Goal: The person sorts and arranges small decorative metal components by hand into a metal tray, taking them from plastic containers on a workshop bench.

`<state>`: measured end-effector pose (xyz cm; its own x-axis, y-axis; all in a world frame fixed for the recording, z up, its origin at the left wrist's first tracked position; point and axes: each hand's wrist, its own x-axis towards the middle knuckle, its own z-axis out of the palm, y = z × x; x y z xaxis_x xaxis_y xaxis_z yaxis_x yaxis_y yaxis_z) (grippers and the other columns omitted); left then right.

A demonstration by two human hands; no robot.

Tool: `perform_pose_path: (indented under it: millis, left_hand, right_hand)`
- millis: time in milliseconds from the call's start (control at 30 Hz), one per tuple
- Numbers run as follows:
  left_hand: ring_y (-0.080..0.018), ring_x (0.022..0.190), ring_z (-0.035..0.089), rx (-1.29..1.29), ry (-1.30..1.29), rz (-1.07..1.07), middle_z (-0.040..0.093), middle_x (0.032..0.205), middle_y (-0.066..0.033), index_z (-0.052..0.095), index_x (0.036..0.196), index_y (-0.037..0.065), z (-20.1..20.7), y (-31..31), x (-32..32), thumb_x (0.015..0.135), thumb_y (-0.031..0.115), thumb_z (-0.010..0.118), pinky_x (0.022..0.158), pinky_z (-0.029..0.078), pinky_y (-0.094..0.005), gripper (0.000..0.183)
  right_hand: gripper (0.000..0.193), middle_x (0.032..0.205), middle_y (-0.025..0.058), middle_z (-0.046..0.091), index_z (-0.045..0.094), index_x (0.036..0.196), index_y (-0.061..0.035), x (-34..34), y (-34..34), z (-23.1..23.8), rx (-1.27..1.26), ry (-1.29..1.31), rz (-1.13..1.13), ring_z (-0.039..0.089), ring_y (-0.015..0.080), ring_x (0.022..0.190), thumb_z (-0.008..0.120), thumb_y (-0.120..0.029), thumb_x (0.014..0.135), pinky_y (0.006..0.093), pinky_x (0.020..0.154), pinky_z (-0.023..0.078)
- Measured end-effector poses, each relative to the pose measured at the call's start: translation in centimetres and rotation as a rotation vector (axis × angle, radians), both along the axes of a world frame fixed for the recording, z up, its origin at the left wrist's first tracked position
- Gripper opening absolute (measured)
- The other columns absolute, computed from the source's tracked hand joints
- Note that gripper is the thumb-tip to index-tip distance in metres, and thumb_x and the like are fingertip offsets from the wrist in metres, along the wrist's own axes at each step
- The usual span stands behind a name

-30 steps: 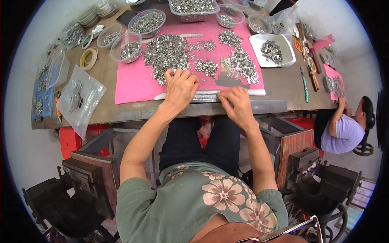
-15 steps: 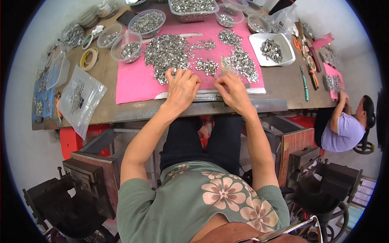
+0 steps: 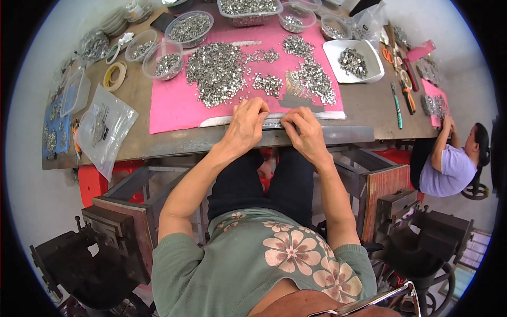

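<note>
My left hand (image 3: 245,122) is at the near edge of the pink mat, its fingers closed in a pinch over a narrow metal strip (image 3: 273,125). Close by on the right, my right hand (image 3: 308,136) pinches at the same strip. Whatever the fingertips hold is too small or hidden to make out. Beyond my left hand lies a large heap of small shiny metal pieces (image 3: 215,73). A smaller heap (image 3: 268,84) sits beyond the gap between my hands, and another heap (image 3: 313,83) lies farther right. Flat grey pieces (image 3: 300,103) rest just beyond my right hand.
Clear tubs of metal pieces (image 3: 190,28) line the far side. A white tray (image 3: 379,67) stands right of the pink mat (image 3: 169,113), near pliers (image 3: 408,98). Tape (image 3: 121,75) and a plastic bag (image 3: 117,121) lie left. A co-worker (image 3: 449,164) sits at right.
My left hand has drawn back from the large heap to the metal strip. My right hand has moved slightly nearer me, uncovering the flat grey pieces.
</note>
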<state>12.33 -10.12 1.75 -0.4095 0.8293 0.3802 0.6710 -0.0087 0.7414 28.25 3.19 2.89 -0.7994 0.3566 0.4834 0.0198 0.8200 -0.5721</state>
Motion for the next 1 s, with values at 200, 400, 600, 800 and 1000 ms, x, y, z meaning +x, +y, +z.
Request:
perform_pose_path:
  millis: [200, 400, 600, 800, 1000]
  left_hand:
    - [-0.029, 0.088, 0.056, 0.093, 0.059, -0.027, 0.059, 0.091, -0.0102, 0.059, 0.099, 0.002, -0.7, 0.2, 1.3, 0.091, 0.002, 0.062, 0.082, 0.041, -0.0395, 0.009]
    - [-0.0286, 0.09, 0.057, 0.106, 0.16, -0.027, 0.06, 0.093, -0.008, 0.06, 0.099, 0.004, -0.7, 0.4, 1.8, 0.089, 0.003, 0.067, 0.082, 0.04, -0.0396, 0.012]
    - [-0.0286, 0.092, 0.056, 0.102, 0.199, -0.026, 0.061, 0.094, -0.0075, 0.06, 0.096, 0.006, -0.9, 0.6, 1.8, 0.085, 0.001, 0.068, 0.082, 0.04, -0.0415, 0.014]
    - [-0.0293, 0.092, 0.057, 0.124, 0.315, -0.033, 0.061, 0.093, -0.008, 0.062, 0.096, 0.006, -0.5, 0.5, 1.8, 0.085, 0.005, 0.07, 0.084, 0.042, -0.0419, 0.013]
    - [-0.0282, 0.094, 0.059, 0.163, 0.396, -0.028, 0.064, 0.096, -0.0079, 0.066, 0.097, 0.005, -1.1, -0.4, 2.0, 0.086, 0.012, 0.073, 0.09, 0.043, -0.0444, 0.015]
  right_hand:
    - [0.014, 0.095, 0.0101, 0.064, 0.068, 0.093, -0.0016, 0.0, -0.1, -0.2, 0.027, 0.015, -0.009, 0.061, 0.03, 0.089, 0.074, 0.002, 0.082, 0.039, 0.077, 0.049]
    - [0.015, 0.096, 0.0108, 0.064, 0.069, 0.094, -0.0012, 0.0, -0.6, -0.1, 0.129, 0.014, -0.022, 0.061, 0.0302, 0.088, 0.074, 0.004, 0.081, 0.0388, 0.076, 0.05]
    - [0.015, 0.095, 0.012, 0.067, 0.07, 0.099, -0.0001, 0.6, 0.0, -0.6, -0.068, 0.1, -0.076, 0.065, 0.0287, 0.084, 0.071, 0.005, 0.084, 0.037, 0.074, 0.052]
    - [0.014, 0.092, 0.0118, 0.067, 0.07, 0.099, 0.0002, 0.9, 0.1, -1.5, -0.155, 0.153, -0.184, 0.065, 0.0284, 0.081, 0.07, 0.005, 0.086, 0.0371, 0.071, 0.052]
    - [0.017, 0.093, 0.0123, 0.067, 0.07, 0.1, -0.0004, 0.9, -0.4, -2.6, -0.182, 0.186, -0.189, 0.064, 0.0293, 0.083, 0.072, 0.005, 0.084, 0.037, 0.073, 0.051]
